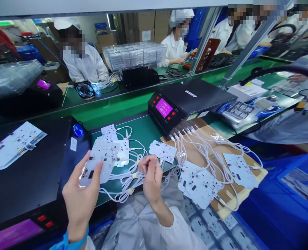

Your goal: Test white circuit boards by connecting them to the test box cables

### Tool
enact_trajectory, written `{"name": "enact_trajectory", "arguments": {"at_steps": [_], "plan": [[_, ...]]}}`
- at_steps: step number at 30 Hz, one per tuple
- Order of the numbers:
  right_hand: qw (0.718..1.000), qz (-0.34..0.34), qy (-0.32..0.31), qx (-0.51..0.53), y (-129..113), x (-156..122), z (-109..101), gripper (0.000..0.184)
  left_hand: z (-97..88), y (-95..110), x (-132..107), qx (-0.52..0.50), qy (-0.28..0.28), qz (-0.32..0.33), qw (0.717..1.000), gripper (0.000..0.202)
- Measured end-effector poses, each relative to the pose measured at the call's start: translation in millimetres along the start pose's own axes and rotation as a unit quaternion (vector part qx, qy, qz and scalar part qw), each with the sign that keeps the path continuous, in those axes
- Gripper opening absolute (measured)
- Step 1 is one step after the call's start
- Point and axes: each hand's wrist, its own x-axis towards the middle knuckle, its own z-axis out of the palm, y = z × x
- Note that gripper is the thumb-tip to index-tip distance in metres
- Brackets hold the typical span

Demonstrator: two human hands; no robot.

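Note:
My left hand (84,194) grips a white circuit board (99,161) by its edges, thumb on the near side, tilted up above the bench. Small dark components dot the board's face. My right hand (152,177) is closed with curled fingers over a bundle of white cables (129,178); what its fingers hold, if anything, is hidden. Just beyond it, another white board (163,151) lies on the green mat with a cable plug at its lower edge. Behind the held board, more white boards (123,152) lie with cables attached.
A black tester (195,99) with a lit magenta screen feeds several white cables. Cabled boards (199,184) rest on brown cardboard (247,199) at right. Loose boards (15,144) lie on a black box (47,166) at left. A blue bin (263,215) stands at right; co-workers sit opposite.

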Motion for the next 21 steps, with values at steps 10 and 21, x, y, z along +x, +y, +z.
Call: {"name": "enact_trajectory", "arguments": {"at_steps": [10, 21], "plan": [[0.97, -0.151, -0.126, -0.143, 2, -6, 31, 0.02, 28.6, -24, -11, 0.058, 0.027, 0.228, 0.971, 0.034], [0.941, -0.266, -0.056, -0.2, 3, -16, 41, 0.02, 30.6, -27, -16, 0.082, 0.038, 0.299, 0.95, 0.011]]}}
